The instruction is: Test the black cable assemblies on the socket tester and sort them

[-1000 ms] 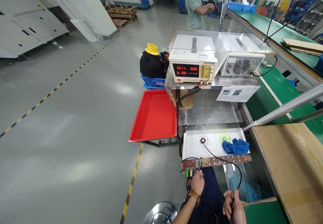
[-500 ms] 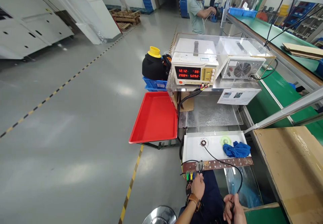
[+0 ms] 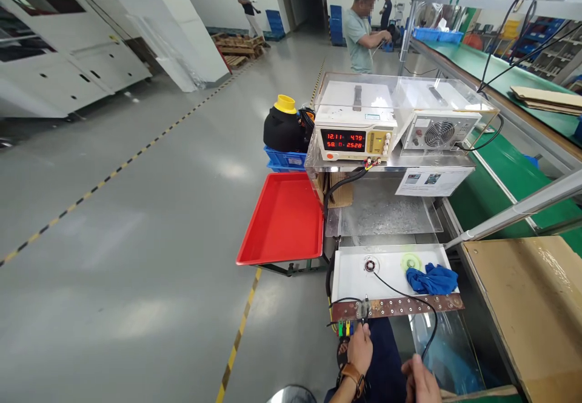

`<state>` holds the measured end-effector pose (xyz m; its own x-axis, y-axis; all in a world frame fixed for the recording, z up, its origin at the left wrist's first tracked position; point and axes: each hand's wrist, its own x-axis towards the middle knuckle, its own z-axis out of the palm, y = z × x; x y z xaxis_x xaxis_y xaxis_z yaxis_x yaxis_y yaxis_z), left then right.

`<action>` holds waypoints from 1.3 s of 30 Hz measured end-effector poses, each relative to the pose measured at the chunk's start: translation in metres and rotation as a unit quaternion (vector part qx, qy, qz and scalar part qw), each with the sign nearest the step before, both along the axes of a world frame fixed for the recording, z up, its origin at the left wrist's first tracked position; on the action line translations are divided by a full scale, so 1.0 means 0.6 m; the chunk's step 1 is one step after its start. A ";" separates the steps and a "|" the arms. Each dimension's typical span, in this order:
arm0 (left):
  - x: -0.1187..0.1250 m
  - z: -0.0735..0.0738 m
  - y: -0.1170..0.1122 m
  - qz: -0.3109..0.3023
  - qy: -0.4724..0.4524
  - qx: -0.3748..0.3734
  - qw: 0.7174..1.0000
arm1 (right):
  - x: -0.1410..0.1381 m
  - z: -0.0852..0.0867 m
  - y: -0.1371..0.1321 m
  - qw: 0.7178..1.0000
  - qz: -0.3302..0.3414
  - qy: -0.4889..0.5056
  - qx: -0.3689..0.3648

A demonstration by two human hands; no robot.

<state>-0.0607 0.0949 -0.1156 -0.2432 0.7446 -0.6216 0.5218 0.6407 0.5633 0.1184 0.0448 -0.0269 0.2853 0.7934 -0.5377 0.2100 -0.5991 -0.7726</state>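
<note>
You have two hands at work: your left hand [image 3: 361,351] pinches a small black piece [image 3: 363,319] against the edge of one copper-coloured strip [image 3: 400,306], and your right hand [image 3: 421,382] has its fingertips brought together on one black cable [image 3: 435,324]. That cable curves toward eleven o'clock to one round fan-like disc [image 3: 370,265] on the white counter [image 3: 350,282], at twelve o'clock from your left hand. The counter also carries one blue cloth [image 3: 431,279] and one pale green disc [image 3: 411,262], both near twelve o'clock from your right hand. Farther off at twelve stand two white instruments, one a power supply [image 3: 357,139] with lit red digits, the other an instrument with a round fan grille [image 3: 439,134]. One red tray [image 3: 282,218] sits at eleven o'clock, one cardboard box [image 3: 522,306] at two. Your room has a glossy grey floor [image 3: 150,257] with striped tape lines [image 3: 109,176] and three people in the background, between eleven and twelve.
</note>
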 end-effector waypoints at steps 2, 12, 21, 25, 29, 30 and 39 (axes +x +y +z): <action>-0.001 -0.001 0.000 0.013 -0.009 0.006 1.000 | -0.013 0.011 0.058 0.980 0.024 -0.188 0.059; 0.007 -0.037 -0.014 0.000 0.006 -0.002 1.000 | -0.233 -0.096 0.457 0.773 0.466 -0.431 -0.007; 0.007 -0.034 -0.014 0.012 0.014 -0.044 0.999 | -0.216 -0.173 0.463 0.748 0.529 -0.399 0.049; 0.005 -0.018 -0.012 0.020 0.005 -0.042 0.999 | -0.235 -0.180 0.467 0.790 0.461 -0.404 0.010; 0.005 -0.010 -0.007 0.026 0.004 -0.048 0.999 | -0.250 -0.181 0.464 0.812 0.417 -0.409 -0.024; 0.006 -0.011 -0.007 0.028 0.005 -0.048 0.998 | -0.251 -0.181 0.463 0.814 0.414 -0.407 -0.028; 0.001 -0.042 -0.003 0.062 0.003 -0.020 0.998 | -0.241 -0.206 0.456 0.836 0.397 -0.379 -0.002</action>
<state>-0.0602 0.0932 -0.1407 -0.3352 0.6839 -0.6480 0.4411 0.7217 0.5334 -0.0263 0.3183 -0.1503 -0.0715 0.8928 -0.4447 0.9709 -0.0399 -0.2363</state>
